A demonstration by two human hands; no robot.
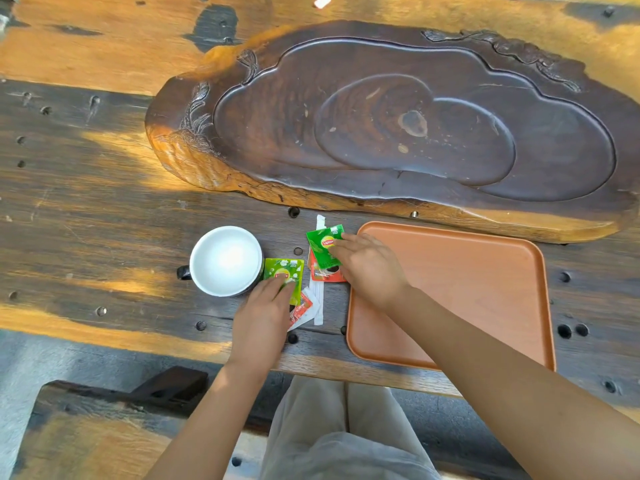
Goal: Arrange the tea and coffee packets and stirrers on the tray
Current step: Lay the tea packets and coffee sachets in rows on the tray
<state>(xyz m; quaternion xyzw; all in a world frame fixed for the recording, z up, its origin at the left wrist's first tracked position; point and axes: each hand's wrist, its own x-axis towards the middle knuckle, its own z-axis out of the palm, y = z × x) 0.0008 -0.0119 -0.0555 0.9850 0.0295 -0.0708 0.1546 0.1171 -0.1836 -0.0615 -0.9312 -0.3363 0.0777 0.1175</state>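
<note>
Cup [225,259]: white, far left of the group; nothing visible inside; handle points left.
Left hand [263,315]: your fingertips press flat on the lime tea packet [282,273], which lies on the counter [86,216] just right of the cup; I judge it a pin, not a pinch.
Under the left hand: a red packet [300,308] peeks out to the right of your fingers, half hidden.
Stirrers [318,296]: white wrapped sticks between your two hands; long axis runs away from you, roughly parallel to the tray's left edge.
Right hand [369,268]: fingers laid together on the green packet [323,247], thumb hidden; lifted or only held down, I cannot tell; another red packet [320,273] lies beneath it.
Key relation: the tray lies directly right of this packet, just beside it; your right hand is the nearer one; a short sideways carry should do.
Tray [485,292]: orange, nothing on it yet.
Slab [398,123]: dark carved wood beyond the tray; bare.
</note>
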